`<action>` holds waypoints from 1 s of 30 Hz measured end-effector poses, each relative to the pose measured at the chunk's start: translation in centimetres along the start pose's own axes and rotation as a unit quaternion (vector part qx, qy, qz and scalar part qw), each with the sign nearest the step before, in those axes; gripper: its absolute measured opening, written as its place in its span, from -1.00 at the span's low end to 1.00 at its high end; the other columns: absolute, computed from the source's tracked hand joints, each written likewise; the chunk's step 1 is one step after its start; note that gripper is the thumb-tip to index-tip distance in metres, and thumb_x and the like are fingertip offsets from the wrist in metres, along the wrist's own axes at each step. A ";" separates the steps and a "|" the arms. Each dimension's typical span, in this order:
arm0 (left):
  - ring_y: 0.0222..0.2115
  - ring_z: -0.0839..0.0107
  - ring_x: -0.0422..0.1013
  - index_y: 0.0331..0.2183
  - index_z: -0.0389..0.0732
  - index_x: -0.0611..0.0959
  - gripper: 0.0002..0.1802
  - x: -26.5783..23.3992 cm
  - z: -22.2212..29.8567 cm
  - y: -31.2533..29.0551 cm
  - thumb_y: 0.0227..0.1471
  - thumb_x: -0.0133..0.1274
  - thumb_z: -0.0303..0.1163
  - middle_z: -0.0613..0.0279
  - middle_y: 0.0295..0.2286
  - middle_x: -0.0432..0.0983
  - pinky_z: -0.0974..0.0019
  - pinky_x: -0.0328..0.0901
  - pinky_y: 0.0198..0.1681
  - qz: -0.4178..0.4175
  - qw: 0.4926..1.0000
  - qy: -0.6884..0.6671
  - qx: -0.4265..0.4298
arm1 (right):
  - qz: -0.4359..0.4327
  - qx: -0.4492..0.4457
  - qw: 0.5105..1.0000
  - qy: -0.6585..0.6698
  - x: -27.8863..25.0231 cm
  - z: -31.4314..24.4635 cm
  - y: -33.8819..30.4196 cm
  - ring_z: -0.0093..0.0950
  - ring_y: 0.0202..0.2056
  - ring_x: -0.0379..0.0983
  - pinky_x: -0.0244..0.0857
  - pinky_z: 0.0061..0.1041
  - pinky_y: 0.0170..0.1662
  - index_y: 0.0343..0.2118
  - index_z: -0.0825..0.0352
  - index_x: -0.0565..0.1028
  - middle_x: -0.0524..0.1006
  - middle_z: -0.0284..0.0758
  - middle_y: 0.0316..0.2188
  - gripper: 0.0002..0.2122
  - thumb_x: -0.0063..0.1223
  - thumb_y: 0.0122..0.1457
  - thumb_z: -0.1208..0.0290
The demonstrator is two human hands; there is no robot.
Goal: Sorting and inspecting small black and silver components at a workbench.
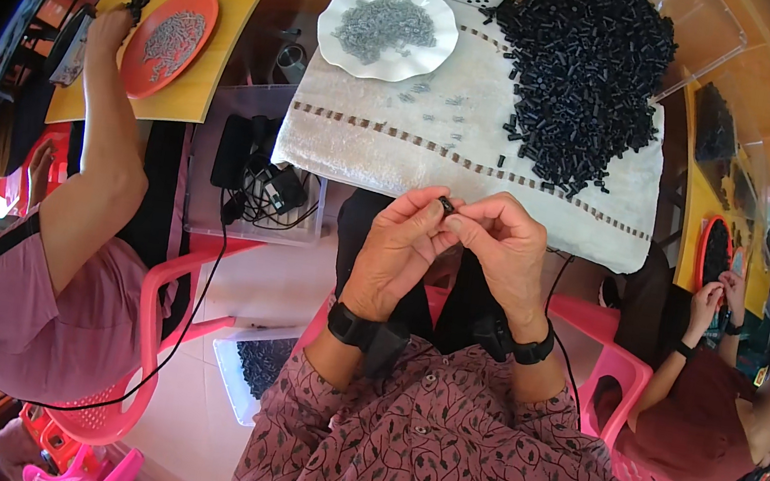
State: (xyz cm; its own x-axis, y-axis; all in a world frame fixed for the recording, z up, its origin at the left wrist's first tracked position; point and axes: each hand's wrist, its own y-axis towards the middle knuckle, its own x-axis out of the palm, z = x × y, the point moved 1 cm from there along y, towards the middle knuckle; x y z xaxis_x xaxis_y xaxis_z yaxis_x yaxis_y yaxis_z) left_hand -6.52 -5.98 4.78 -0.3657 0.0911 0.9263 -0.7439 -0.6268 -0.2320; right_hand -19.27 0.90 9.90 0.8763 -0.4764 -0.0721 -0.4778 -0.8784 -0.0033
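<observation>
- A cloth-covered table (pixel 358 150) spans the upper middle.
- A heap of black pieces (pixel 581 71) covers its right side.
- A wavy-rimmed white plate (pixel 331 48) holds clear pieces (pixel 385 28) at its left.
- The left hand (pixel 395 250) and right hand (pixel 508 256) meet by its near edge, fingers pinched together.
- A small black piece (pixel 446 206) sits between their fingertips.

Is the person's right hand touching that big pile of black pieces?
Apart. The head view shows it plainly: a strip of pale cloth lies between the right hand and the pile's lower edge.
</observation>
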 end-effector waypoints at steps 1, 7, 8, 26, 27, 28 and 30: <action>-0.14 0.36 0.49 -0.06 -0.24 0.57 -0.75 0.0 -0.1 0.0 0.20 0.03 -0.50 0.13 -0.16 0.56 0.25 0.40 -0.04 0.000 1.000 0.000 -0.001 | 0.001 0.000 1.000 0.000 0.0 0.0 -0.1 -0.70 -0.41 0.51 0.35 -0.74 -0.36 -0.36 0.42 0.56 0.56 -0.40 -0.41 -0.92 0.24 0.09 0.63; -0.21 0.37 0.53 -0.06 -0.24 0.56 -0.75 -0.1 -0.2 0.1 0.21 0.03 -0.49 0.13 -0.19 0.57 0.27 0.44 -0.09 0.013 0.999 -0.034 -0.036 | 0.006 0.003 0.999 0.032 -0.1 0.3 -0.5 -0.72 -0.45 0.47 0.31 -0.73 -0.38 -0.28 0.43 0.54 0.57 -0.39 -0.40 -0.90 0.19 0.15 0.60; -0.22 0.37 0.53 -0.06 -0.25 0.55 -0.75 -0.1 0.0 0.0 0.21 0.03 -0.50 0.12 -0.19 0.57 0.27 0.45 -0.10 0.018 0.999 -0.023 -0.035 | -0.001 0.009 1.000 0.030 0.0 0.1 -0.6 -0.73 -0.46 0.45 0.31 -0.72 -0.39 -0.29 0.42 0.54 0.57 -0.40 -0.42 -0.91 0.19 0.16 0.59; -0.21 0.39 0.50 -0.05 -0.29 0.55 -0.72 -0.1 -0.1 0.1 0.18 0.03 -0.55 0.08 -0.15 0.52 0.28 0.44 -0.09 0.036 0.999 0.005 -0.034 | 0.090 -0.180 0.876 -0.437 -3.8 3.0 5.0 -0.18 -0.39 0.48 0.37 -0.28 -0.35 -0.15 0.25 0.54 0.44 -0.22 -0.30 -0.74 -0.01 0.12 0.65; -0.21 0.40 0.50 -0.04 -0.29 0.55 -0.71 0.0 -0.1 0.1 0.18 0.03 -0.55 0.09 -0.15 0.52 0.28 0.44 -0.09 0.037 0.999 0.008 -0.034 | 0.085 -0.162 0.878 -0.443 -3.8 3.0 5.1 -0.17 -0.38 0.48 0.37 -0.27 -0.34 -0.15 0.25 0.54 0.43 -0.22 -0.30 -0.76 -0.01 0.13 0.62; -0.21 0.40 0.50 -0.03 -0.29 0.54 -0.71 0.0 0.0 0.1 0.18 0.02 -0.55 0.09 -0.15 0.52 0.28 0.44 -0.08 0.037 0.999 0.011 -0.034 | 0.081 -0.143 0.879 -0.448 -3.9 3.1 5.2 -0.17 -0.37 0.48 0.37 -0.27 -0.34 -0.16 0.24 0.54 0.43 -0.22 -0.31 -0.78 0.00 0.14 0.60; -0.22 0.40 0.50 -0.01 -0.29 0.54 -0.69 0.0 -0.1 0.1 0.18 0.02 -0.55 0.09 -0.15 0.52 0.28 0.44 -0.08 0.038 0.999 0.012 -0.033 | 0.079 -0.140 0.880 -0.448 -4.0 3.0 5.5 -0.17 -0.37 0.48 0.37 -0.27 -0.34 -0.19 0.25 0.53 0.43 -0.22 -0.30 -0.81 0.01 0.14 0.59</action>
State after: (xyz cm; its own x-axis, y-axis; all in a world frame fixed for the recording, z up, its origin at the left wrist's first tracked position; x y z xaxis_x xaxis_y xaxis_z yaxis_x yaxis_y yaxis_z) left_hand -6.69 -5.99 4.74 -0.4357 0.0644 0.8978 -0.7480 -0.5807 -0.3214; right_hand -25.53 -1.89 7.20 0.3404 -0.4825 -0.8070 -0.4453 -0.8387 0.3136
